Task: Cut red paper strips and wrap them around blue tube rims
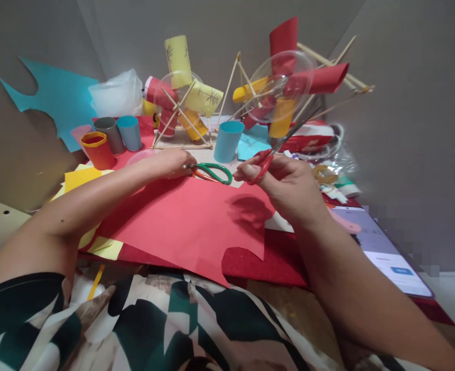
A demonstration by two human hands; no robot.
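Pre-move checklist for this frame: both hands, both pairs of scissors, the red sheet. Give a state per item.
1. Right hand has a grip on the red scissors: ok, fingers wrap the handle.
2. Red scissors' blades point away from the body: ok, they angle up and to the right.
3. Left hand has a grip on the green scissors: cannot tell, the fingertips cover the end opposite the handles.
4. Green scissors are at rest: ok, they lie flat by the red paper's far edge.
5. Red paper is pinned by a hand: not ok, neither hand presses it.
6. Blue cup is apart from both hands: ok, it stands upright behind them.
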